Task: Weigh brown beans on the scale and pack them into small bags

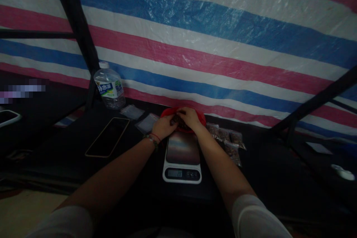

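Observation:
Both hands reach into a red plastic bag or bowl (201, 114) holding small dark brown dried pieces (182, 122), at the far end of a kitchen scale (182, 152). My left hand (163, 126) comes in from the left, fingers bent in among the pieces. From the right, my right hand (189, 117) curls its fingers over them. Both hands look closed, but their fingertips are partly hidden, so what they grip is unclear. The scale's lit display seems to read 28. Small clear bags (232, 152) of similar brown bits lie to the right.
Flat clear bags (147, 123) and a dark-screened phone (108, 137) lie left of the scale on the black surface. A large clear bottle (110, 87) stands behind them. Striped plastic sheeting (195, 52) rises at the back, with black slanted bars (80, 33) at each side.

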{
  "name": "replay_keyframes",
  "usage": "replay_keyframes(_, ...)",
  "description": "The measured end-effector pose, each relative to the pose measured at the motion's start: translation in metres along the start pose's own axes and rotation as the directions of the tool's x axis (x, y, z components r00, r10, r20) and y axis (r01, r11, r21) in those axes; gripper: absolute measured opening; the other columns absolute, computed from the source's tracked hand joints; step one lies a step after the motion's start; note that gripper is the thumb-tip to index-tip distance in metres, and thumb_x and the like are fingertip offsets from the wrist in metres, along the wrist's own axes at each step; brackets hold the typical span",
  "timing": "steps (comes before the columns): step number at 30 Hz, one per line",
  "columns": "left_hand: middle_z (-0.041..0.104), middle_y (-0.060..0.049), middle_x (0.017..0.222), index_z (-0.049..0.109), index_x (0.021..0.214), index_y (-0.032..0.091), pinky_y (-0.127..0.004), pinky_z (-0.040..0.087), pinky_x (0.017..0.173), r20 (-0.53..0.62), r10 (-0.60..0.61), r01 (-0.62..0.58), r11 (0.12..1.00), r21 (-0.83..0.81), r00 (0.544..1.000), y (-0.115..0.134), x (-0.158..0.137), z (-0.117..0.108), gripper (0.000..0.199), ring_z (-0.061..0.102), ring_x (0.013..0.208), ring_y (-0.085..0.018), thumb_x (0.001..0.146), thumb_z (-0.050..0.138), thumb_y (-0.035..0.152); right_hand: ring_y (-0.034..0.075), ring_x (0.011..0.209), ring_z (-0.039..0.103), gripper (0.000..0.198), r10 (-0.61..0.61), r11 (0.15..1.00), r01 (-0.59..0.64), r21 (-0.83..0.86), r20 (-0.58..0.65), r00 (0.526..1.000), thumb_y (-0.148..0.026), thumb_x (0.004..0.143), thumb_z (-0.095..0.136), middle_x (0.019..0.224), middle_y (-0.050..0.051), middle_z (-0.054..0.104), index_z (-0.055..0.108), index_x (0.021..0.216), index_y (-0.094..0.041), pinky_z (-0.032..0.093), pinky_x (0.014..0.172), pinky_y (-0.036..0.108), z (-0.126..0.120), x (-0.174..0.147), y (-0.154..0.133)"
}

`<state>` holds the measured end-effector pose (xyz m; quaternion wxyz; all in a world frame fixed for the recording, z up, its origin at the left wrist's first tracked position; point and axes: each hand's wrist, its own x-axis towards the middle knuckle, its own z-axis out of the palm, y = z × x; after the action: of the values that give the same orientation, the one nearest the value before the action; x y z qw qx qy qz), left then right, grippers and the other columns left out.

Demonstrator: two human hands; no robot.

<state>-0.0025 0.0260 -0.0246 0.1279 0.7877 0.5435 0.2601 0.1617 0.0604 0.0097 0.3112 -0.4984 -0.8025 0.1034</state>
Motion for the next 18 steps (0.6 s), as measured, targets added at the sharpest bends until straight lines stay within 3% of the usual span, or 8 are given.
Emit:
replay_keyframes(4, 0.070, -0.009, 0.104, 0.064, 0.114, 0.020, -0.030, 0.048, 0.075, -0.019, -0.004, 0.004, 1.000, -0.002, 1.000, -0.001, 0.001, 0.003, 0.035, 0.066, 0.092, -0.022, 0.088, 0.051, 0.039, 0.018, 0.093, 0.066, 0.019, -0.112, 0.993, 0.114, -0.006, 0.123, 0.986, -0.011, 0.084, 0.062, 0.098, 0.006, 0.074, 0.075, 0.095, -0.019, 0.048, 0.087, 0.030, 0.003, -0.001, -0.004)
replay_keyframes(8, 0.071, -0.008, 0.102, 0.064, 0.113, 0.021, -0.029, 0.047, 0.072, -0.033, -0.029, 0.028, 0.999, -0.017, 0.999, -0.003, 0.001, 0.005, 0.036, 0.066, 0.087, -0.022, 0.088, 0.050, 0.043, 0.018, 0.094, 0.066, 0.023, -0.147, 0.989, 0.148, 0.007, 0.162, 0.976, -0.011, 0.086, 0.058, 0.101, 0.006, 0.074, 0.074, 0.100, -0.018, 0.048, 0.089, 0.030, -0.001, -0.003, -0.007)
replay_keyframes(13, 0.071, -0.009, 0.100, 0.063, 0.112, 0.020, -0.029, 0.047, 0.070, -0.036, -0.057, 0.056, 0.998, -0.041, 0.998, -0.003, 0.001, 0.006, 0.037, 0.066, 0.086, -0.022, 0.088, 0.051, 0.046, 0.017, 0.099, 0.065, 0.036, -0.145, 0.989, 0.144, 0.021, 0.140, 0.979, 0.000, 0.080, 0.051, 0.104, 0.006, 0.073, 0.073, 0.103, -0.018, 0.047, 0.093, 0.029, -0.009, -0.004, -0.010)
replay_keyframes(18, 0.071, -0.009, 0.103, 0.062, 0.119, 0.020, -0.029, 0.048, 0.072, -0.032, -0.043, 0.042, 0.998, -0.054, 0.999, -0.003, 0.001, 0.006, 0.039, 0.067, 0.087, -0.022, 0.088, 0.052, 0.041, 0.018, 0.097, 0.065, 0.031, -0.112, 0.992, 0.118, -0.032, 0.166, 0.980, -0.002, 0.080, 0.052, 0.101, 0.007, 0.073, 0.074, 0.098, -0.016, 0.046, 0.093, 0.030, -0.011, -0.003, -0.011)
